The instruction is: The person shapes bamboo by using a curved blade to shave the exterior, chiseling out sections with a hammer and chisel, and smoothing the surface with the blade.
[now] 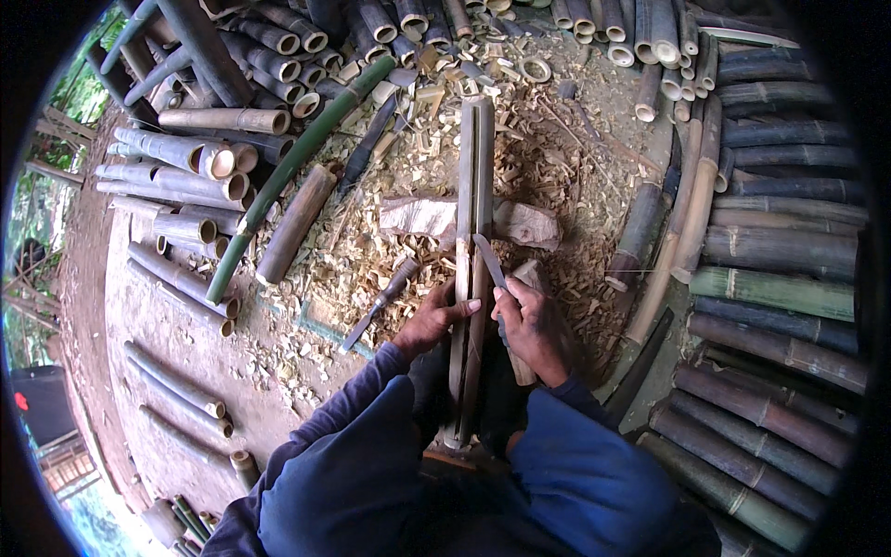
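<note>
An upright-lying bamboo tube [462, 334] runs away from me between my knees, with a long dark slot along its far half. It lies across a rough wooden block [418, 217]. My left hand [436, 316] is closed around the tube's left side, thumb on top. In my right hand [536, 330] is a knife [490, 261] with a wooden handle, its blade tip against the tube beside the slot. Left of my left hand, a chisel [382, 302] with a wooden handle lies on the ground among shavings.
Bamboo shavings [548, 167] cover the ground ahead. A green bamboo pole [295, 176], a short bamboo piece [297, 223] and a dark-handled blade [369, 144] lie front left. Bamboo tubes are stacked at left, far side and right [780, 246]. A dark blade [640, 371] lies right of my knee.
</note>
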Tool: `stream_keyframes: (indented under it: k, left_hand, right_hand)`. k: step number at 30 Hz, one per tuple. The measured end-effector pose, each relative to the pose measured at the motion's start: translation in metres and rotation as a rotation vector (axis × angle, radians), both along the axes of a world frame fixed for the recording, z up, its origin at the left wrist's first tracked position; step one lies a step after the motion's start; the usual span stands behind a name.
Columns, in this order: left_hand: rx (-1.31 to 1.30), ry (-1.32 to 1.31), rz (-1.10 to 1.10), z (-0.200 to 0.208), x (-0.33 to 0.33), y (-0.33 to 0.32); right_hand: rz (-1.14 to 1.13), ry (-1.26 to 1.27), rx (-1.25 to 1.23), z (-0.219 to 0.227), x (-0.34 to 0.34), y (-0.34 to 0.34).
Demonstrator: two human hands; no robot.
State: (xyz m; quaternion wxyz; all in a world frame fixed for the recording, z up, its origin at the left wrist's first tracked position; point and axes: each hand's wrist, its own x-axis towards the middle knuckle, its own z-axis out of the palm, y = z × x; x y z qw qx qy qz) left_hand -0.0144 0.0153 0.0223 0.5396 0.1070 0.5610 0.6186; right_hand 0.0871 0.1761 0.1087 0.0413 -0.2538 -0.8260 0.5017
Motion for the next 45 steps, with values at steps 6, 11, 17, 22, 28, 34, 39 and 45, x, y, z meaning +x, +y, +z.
stream_keyframes:
  k: [6, 11, 17, 22, 28, 34, 39, 45]
  left_hand:
    - [0.009, 0.022, 0.018, 0.001, 0.003, 0.003]
    - [-0.064, 0.203, -0.052, 0.010, 0.000, 0.001]
    - [-0.028, 0.257, -0.002, 0.005, 0.006, 0.002]
    - [-0.058, 0.229, -0.035, 0.006, 0.005, 0.001]
    - [-0.050, 0.241, -0.015, 0.003, 0.003, -0.004]
    - [-0.127, 0.441, -0.068, -0.005, 0.008, 0.006]
    - [-0.094, 0.387, -0.010, -0.009, 0.005, -0.003]
    - [-0.108, 0.400, 0.036, -0.016, 0.013, 0.003]
  right_hand:
    - [0.039, 0.121, 0.120, -0.045, 0.007, 0.009]
    - [0.064, 0.179, 0.095, -0.046, -0.004, 0.016]
    - [-0.021, -0.050, 0.040, -0.041, -0.047, 0.014]
    - [-0.130, 0.087, 0.315, -0.067, -0.087, 0.029]
    - [-0.090, 0.136, 0.339, -0.064, -0.123, 0.040]
    - [-0.217, 0.155, 0.410, -0.048, -0.206, 0.099]
    - [-0.058, 0.124, -0.386, 0.000, -0.145, 0.075]
    - [-0.164, 0.078, -0.657, -0.003, -0.014, 0.008]
